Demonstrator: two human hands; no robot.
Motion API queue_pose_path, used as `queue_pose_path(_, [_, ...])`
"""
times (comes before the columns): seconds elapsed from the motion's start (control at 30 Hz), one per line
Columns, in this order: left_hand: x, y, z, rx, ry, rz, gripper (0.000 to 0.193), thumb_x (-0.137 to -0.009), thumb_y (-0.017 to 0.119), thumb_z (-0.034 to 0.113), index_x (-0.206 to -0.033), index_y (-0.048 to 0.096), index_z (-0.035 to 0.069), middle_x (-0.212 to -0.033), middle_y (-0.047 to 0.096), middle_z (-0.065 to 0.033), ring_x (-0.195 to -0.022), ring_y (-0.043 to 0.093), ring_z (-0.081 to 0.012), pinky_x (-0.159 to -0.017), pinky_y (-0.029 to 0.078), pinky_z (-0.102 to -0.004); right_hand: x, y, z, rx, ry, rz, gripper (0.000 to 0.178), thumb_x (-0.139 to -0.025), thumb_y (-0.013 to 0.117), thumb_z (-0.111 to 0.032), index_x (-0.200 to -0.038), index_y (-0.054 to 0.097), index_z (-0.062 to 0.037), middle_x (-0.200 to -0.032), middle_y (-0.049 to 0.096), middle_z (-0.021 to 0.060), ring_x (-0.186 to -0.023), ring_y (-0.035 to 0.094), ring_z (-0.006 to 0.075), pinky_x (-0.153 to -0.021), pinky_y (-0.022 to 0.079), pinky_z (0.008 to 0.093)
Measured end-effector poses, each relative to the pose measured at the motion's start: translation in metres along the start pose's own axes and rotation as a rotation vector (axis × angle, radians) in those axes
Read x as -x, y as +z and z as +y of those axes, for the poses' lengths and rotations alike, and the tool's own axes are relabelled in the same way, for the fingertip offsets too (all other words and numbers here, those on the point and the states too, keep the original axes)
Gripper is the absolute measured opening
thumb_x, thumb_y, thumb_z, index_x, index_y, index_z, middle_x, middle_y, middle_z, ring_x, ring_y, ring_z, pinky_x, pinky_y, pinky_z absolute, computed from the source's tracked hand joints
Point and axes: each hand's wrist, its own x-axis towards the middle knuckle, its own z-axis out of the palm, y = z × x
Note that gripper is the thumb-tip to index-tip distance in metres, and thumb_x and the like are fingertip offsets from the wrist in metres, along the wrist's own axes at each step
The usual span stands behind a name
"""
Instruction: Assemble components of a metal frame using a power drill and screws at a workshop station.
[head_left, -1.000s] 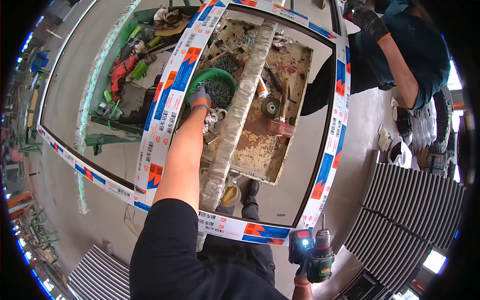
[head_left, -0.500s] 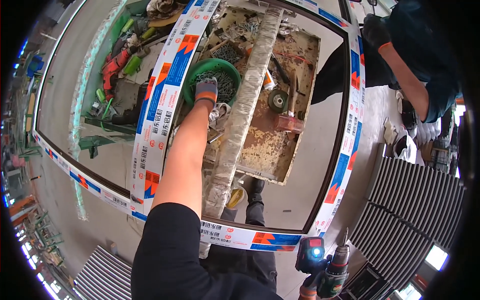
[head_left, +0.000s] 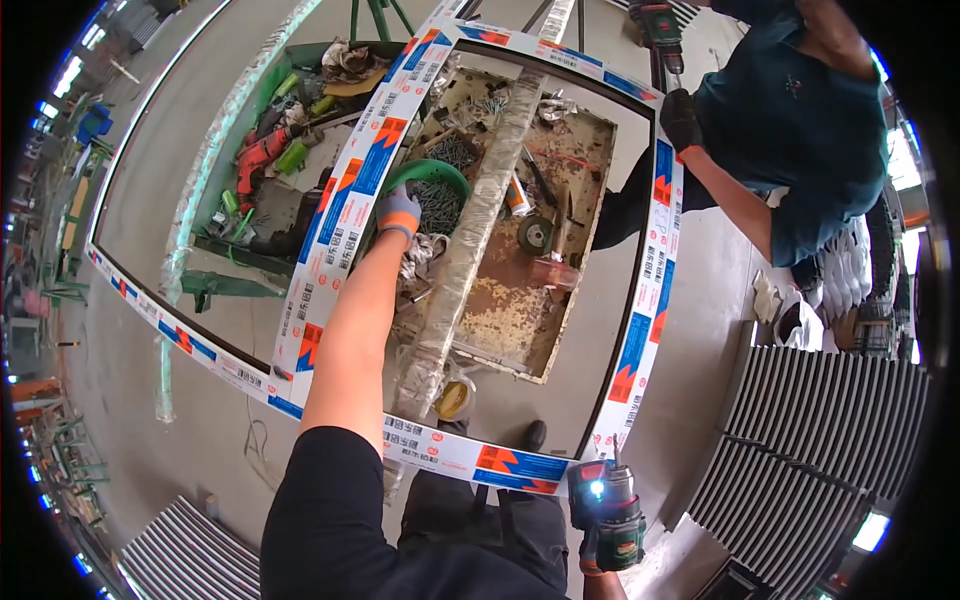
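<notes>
My left hand [head_left: 400, 208], in a grey and orange glove, is at the near left side of a green bowl [head_left: 452, 172] full of screws [head_left: 436, 203]. Its fingers are curled at the rim, partly hidden, and what they hold does not show. The arm reaches over a large rectangular frame wrapped in printed white, blue and orange film [head_left: 520, 468]. At the lower right my right hand [head_left: 592, 560] grips a cordless drill [head_left: 612, 515] with its light on and bit pointing away, beside the frame's near right corner.
Beneath the frame lies a worn tray [head_left: 500, 320] with a hammer [head_left: 556, 270], a disc [head_left: 536, 234] and a tube [head_left: 517, 196]. A green bin [head_left: 215, 170] holds a red power tool [head_left: 262, 155]. A co-worker's gloved hand [head_left: 682, 122] is at the far right; another drill [head_left: 660, 35] is above. Striped profiles [head_left: 800, 430] lie right.
My left hand has shifted from the middle of the screws to the bowl's near left side. The drill remains in my right hand. The view has shifted, and more of the co-worker shows.
</notes>
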Motion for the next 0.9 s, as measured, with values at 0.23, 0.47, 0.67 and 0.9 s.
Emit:
queue_pose_path(0.23, [0.117,-0.074,0.031,0.856,0.039,0.135,0.021,-0.080,0.071,0.013,-0.097,0.069,0.000,-0.092,0.071,-0.0162,-0.081,0.068,-0.0279,-0.074,0.054,-0.0367,-0.030,-0.050,-0.014,-0.581,-0.253,-0.017,0.015,-0.091,0.063,-0.016,-0.106,0.065,-0.0128,-0.093,0.067,0.0094,-0.082,0.066,0.0264,-0.072,0.051,0.0372])
queue_pose_path(0.47, [0.430,-0.217,0.184,1.216,0.252,0.125,0.015,-0.083,0.062,-0.007,-0.097,0.065,-0.003,-0.089,0.069,-0.0117,-0.079,0.067,-0.0196,-0.075,0.054,-0.0327,-0.035,-0.144,0.046,-0.029,-0.743,0.117,0.045,-0.083,0.066,-0.019,-0.125,0.059,-0.0083,-0.097,0.069,0.0094,-0.075,0.065,0.0275,-0.062,0.049,0.0348])
queue_pose_path(0.67, [0.597,-0.230,0.256,1.322,0.340,-0.121,0.025,-0.078,0.058,-0.014,-0.102,0.063,-0.007,-0.093,0.068,-0.0168,-0.087,0.069,-0.0247,-0.080,0.055,-0.0365,-0.081,-0.140,0.142,-0.944,-0.686,-0.263,0.048,-0.079,0.070,-0.007,-0.125,0.058,-0.0059,-0.116,0.062,0.0076,-0.108,0.058,0.0225,-0.094,0.046,0.0359])
queue_pose_path(0.9, [0.645,-0.203,0.295,1.148,0.189,-0.286,0.026,-0.080,0.061,-0.010,-0.105,0.063,-0.004,-0.099,0.069,-0.0113,-0.092,0.067,-0.0160,-0.083,0.053,-0.0286,-0.067,-0.159,0.119,-0.818,-0.796,-0.287,0.037,-0.081,0.062,-0.005,-0.118,0.058,-0.0035,-0.104,0.063,0.0052,-0.089,0.058,0.0133,-0.076,0.049,0.0276])
